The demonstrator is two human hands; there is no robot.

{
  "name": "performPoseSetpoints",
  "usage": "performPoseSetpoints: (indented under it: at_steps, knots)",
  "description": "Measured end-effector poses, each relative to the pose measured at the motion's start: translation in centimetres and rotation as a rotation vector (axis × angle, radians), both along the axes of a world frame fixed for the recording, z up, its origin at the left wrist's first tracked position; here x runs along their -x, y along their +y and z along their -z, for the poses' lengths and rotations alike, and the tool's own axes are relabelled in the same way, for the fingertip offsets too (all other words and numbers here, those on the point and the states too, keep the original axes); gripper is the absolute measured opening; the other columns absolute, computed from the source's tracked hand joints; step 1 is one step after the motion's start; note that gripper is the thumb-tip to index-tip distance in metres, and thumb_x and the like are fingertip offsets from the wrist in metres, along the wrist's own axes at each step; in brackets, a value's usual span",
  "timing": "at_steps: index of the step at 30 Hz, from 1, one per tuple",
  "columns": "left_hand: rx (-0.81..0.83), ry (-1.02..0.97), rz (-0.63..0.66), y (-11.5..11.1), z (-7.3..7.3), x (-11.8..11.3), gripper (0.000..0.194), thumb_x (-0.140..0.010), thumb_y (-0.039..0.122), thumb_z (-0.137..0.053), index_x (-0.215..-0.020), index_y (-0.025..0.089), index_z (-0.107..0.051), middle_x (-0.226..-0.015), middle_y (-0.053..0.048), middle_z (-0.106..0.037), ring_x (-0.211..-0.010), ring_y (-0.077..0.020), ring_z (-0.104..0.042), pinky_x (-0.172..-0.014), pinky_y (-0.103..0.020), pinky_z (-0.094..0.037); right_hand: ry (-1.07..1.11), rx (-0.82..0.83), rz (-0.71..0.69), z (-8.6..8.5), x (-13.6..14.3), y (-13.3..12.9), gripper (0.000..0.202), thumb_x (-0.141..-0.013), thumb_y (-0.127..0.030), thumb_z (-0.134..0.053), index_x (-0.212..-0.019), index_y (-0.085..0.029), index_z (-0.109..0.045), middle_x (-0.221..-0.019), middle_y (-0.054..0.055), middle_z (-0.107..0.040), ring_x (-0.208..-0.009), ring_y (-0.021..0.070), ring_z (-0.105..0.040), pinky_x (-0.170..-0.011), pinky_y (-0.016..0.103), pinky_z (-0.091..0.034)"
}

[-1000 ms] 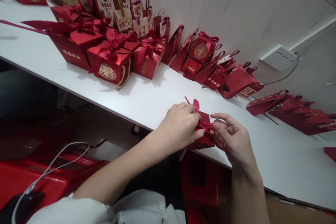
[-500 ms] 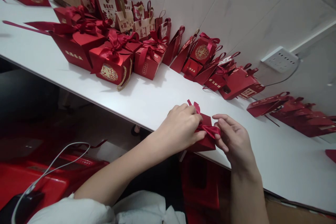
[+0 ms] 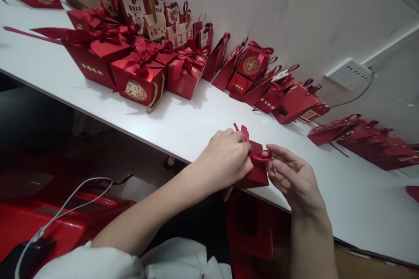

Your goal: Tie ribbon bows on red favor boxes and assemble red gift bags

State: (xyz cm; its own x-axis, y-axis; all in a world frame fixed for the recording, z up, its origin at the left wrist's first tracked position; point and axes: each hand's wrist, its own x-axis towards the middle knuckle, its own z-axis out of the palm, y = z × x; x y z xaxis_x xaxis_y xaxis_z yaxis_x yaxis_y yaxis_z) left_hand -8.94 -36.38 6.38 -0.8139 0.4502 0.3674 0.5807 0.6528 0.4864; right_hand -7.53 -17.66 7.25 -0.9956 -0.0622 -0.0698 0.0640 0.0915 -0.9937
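Head view: left hand (image 3: 227,157) gripped ribbon (image 3: 245,132) atop red box (image 3: 257,178); right hand (image 3: 293,175), loosely curled, pinched loop (image 3: 256,157); uneven pull might loosen it.

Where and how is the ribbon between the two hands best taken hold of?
I would pinch the ribbon by its loop, from the side of the right hand: the loop sticks out that way over the box, while the left hand covers the part beside it. It looks thin and soft, so pinch lightly.
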Motion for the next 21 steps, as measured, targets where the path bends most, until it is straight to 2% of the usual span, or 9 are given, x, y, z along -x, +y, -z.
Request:
performPoseSetpoints:
  at_steps: [3, 6, 9, 14, 18, 21]
  knots:
    - [-0.006, 0.003, 0.004, 0.0, -0.1, 0.0, 0.027, -0.084, 0.017, -0.047, -0.1, 0.014, -0.068, -0.09, -0.009, -0.063, -0.087, -0.0227, -0.055, -0.081, -0.037, -0.044, 0.084, -0.197, 0.042, 0.3, -0.2, -0.2, 0.034, -0.068, -0.032, -0.076, -0.1, -0.024, -0.069, -0.084, 0.005, -0.069, -0.052, 0.0086, -0.051, -0.034, 0.016, -0.036]
    - [-0.001, -0.004, 0.009, 0.1, -0.2, 0.1, 0.027, -0.084, 0.017, -0.047, -0.101, 0.013, -0.068, -0.091, -0.01, -0.063, -0.089, -0.0232, -0.055, -0.082, -0.037, -0.045, 0.275, -0.414, 0.074, 0.4, -0.7, -0.7, 0.025, -0.073, -0.031, -0.072, -0.097, -0.026, -0.07, -0.089, 0.004, -0.066, -0.07, 0.0136, -0.057, -0.048, 0.02, -0.049]
    - [0.004, -0.001, 0.005, 0.0, -0.2, 0.1, 0.027, -0.084, 0.016, -0.047, -0.1, 0.012, -0.068, -0.091, -0.01, -0.063, -0.089, -0.0236, -0.055, -0.082, -0.038, -0.045, 0.43, -0.58, 0.082, 0.4, -1.2, -0.9, 0.012, -0.08, -0.031, -0.065, -0.09, -0.026, -0.07, -0.093, 0.005, -0.061, -0.081, 0.0168, -0.058, -0.051, 0.022, -0.051]
    - [0.012, 0.012, 0.012, -0.1, -0.2, 0.0, 0.027, -0.085, 0.019, -0.047, -0.1, 0.013, -0.067, -0.091, -0.01, -0.062, -0.088, -0.0236, -0.055, -0.081, -0.038, -0.045, 0.524, -0.726, -0.07, 0.4, -1.3, 0.4, 0.007, -0.082, -0.028, -0.063, -0.081, -0.026, -0.07, -0.1, 0.004, -0.06, -0.077, 0.0146, -0.058, -0.059, 0.026, -0.051]
    - [0.025, -0.001, 0.023, -0.1, -0.4, -0.1, 0.028, -0.086, 0.019, -0.045, -0.103, 0.015, -0.067, -0.092, -0.01, -0.062, -0.089, -0.0239, -0.054, -0.08, -0.039, -0.044, 0.517, -0.706, 0.054, 0.3, -1.3, 1.3, 0.008, -0.085, -0.032, -0.06, -0.086, -0.026, -0.066, -0.096, 0.004, -0.061, -0.085, 0.0163, -0.058, -0.063, 0.026, -0.048]
    - [0.029, -0.006, 0.028, -0.1, -0.4, -0.1, 0.028, -0.087, 0.02, -0.044, -0.104, 0.016, -0.066, -0.093, -0.01, -0.061, -0.089, -0.0237, -0.054, -0.081, -0.039, -0.044, 0.458, -0.719, 0.124, 0.3, -1.3, 1.3, 0.014, -0.084, -0.037, -0.061, -0.092, -0.025, -0.063, -0.09, 0.002, -0.061, -0.075, 0.0144, -0.055, -0.062, 0.026, -0.046]
